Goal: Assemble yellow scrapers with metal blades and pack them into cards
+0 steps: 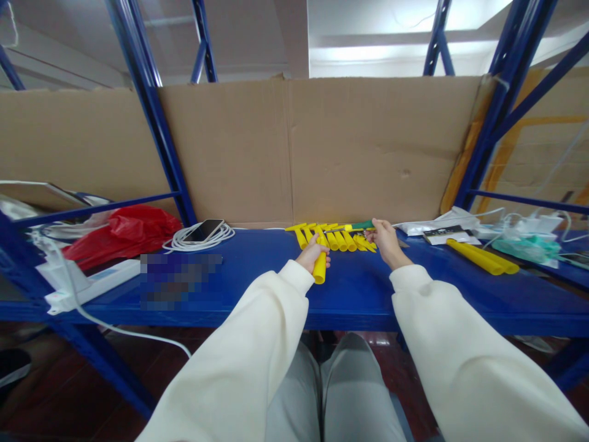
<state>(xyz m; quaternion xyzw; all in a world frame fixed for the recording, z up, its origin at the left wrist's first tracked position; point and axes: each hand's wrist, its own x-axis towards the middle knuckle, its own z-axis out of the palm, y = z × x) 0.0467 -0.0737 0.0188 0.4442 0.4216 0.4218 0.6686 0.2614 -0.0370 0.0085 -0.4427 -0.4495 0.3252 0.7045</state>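
My left hand point(315, 253) is wrapped round a yellow tapered tube point(320, 269), whose wide end points toward me. At the right, my right hand point(384, 240) is closed at the green end of what looks like a screwdriver point(361, 225), with a green and yellow handle. Its thin shaft points left, toward the top of the tube in my left hand. Behind and between my hands lies a row of several yellow cone-shaped tubes point(341, 240) on the blue shelf point(257, 270). Smaller yellow pieces point(365, 244) lie near my right fingers.
Two longer yellow tubes point(481, 256) lie at the right, near white packaging point(442, 221) and a green plastic bag point(527, 247). At left are a phone point(207, 229) on a coiled white cable point(184, 238), a red bag point(133, 233) and a power strip point(99, 283). Cardboard point(230, 153) stands behind.
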